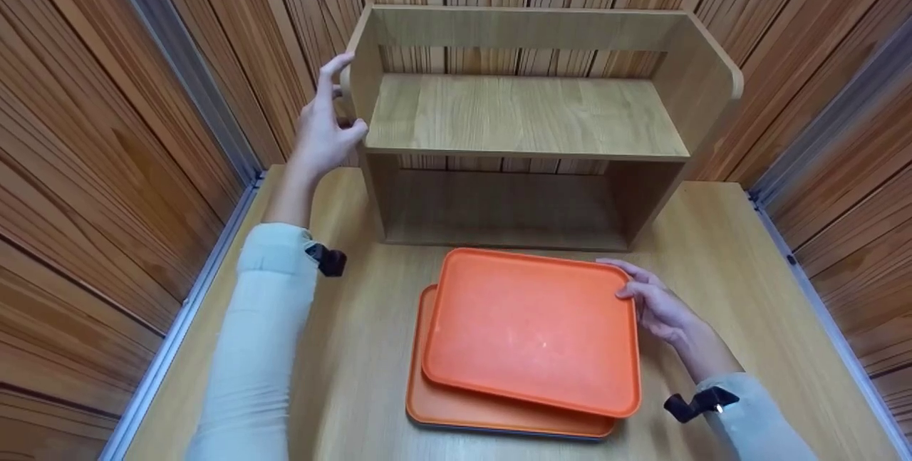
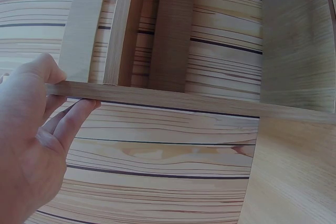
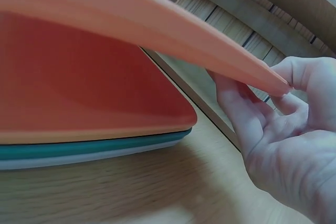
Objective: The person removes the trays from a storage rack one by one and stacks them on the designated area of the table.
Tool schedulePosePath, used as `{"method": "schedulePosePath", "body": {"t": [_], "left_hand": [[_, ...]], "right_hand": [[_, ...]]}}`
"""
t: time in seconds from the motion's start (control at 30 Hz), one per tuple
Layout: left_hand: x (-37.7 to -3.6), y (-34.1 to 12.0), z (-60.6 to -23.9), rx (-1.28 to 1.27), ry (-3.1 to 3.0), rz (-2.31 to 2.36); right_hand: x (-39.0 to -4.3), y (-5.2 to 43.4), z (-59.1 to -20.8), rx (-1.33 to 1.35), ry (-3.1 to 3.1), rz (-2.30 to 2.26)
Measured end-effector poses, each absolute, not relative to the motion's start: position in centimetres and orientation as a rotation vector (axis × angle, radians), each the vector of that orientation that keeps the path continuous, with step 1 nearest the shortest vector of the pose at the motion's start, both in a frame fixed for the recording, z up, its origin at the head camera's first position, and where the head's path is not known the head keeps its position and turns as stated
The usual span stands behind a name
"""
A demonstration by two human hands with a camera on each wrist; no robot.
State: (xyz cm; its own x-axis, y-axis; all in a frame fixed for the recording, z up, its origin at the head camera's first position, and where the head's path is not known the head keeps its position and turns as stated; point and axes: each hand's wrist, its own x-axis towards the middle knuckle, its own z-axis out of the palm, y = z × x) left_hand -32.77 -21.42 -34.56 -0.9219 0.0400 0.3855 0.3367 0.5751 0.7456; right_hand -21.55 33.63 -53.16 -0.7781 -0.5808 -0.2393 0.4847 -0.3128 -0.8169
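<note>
A small two-level wooden shelf stands at the back of the table, bare on both levels. My left hand grips the edge of its left side panel, with the thumb on one face and fingers on the other. An orange tray is pinched at its right edge by my right hand, thumb on top and fingers beneath. The right wrist view shows this tray raised at a tilt above another orange tray. Beneath that one lie a teal tray and a whitish tray, stacked on the table.
Wood-plank walls close in the table at the back and both sides. Metal strips run along the table's side edges. The tray stack lies in front of the shelf, near its lower front edge.
</note>
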Motion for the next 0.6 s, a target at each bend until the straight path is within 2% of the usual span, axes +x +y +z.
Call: {"method": "schedulePosePath", "body": {"t": [0.6], "left_hand": [[-32.9, -21.4, -34.7, -0.311, -2.480, -1.299]], "right_hand": [[-21.4, 32.1, -55.3, -0.208, 1.470, -2.000]]}}
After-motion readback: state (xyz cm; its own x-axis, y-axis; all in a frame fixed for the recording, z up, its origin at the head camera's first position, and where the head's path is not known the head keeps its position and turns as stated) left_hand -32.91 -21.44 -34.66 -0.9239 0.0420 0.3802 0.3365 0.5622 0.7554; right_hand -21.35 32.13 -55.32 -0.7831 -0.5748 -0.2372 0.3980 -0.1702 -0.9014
